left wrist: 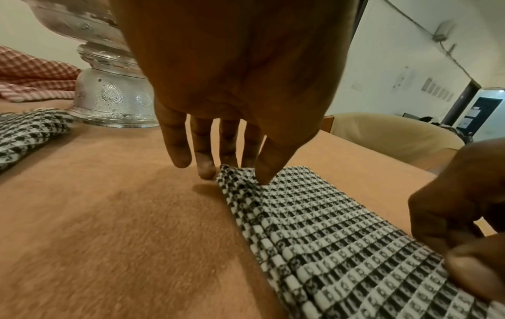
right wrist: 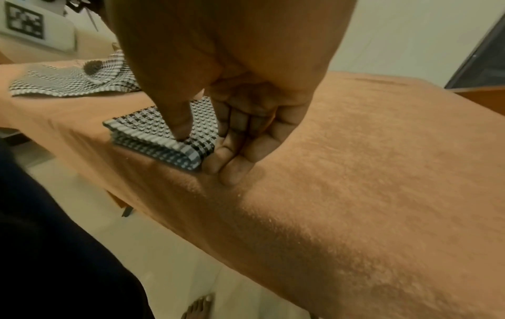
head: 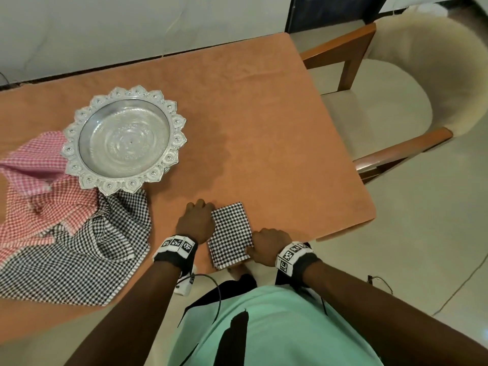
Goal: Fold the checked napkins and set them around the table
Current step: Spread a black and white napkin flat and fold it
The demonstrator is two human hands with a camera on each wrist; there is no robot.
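The small folded black-and-white checked napkin (head: 230,235) is lying at the orange surface's (head: 264,122) six o'clock edge. The left hand (head: 196,221), fingers (left wrist: 175,140) straight and released, is pressing its eleven o'clock corner; the right hand (head: 269,247) is pinching its five o'clock corner between thumb and curled fingers (right wrist: 235,168).

4 checked napkins: 1 folded b/w napkin (head: 230,233) at near edge, 1 loose b/w napkin (head: 79,260) near left, 1 red napkin (head: 52,207) and 1 pink napkin (head: 29,165) far left. 1 silver pedestal bowl (head: 176,140). 1 chair (head: 396,107), right. 2 hands: left hand (head: 195,223), right hand (head: 269,248). 1 worktop (head: 264,128).
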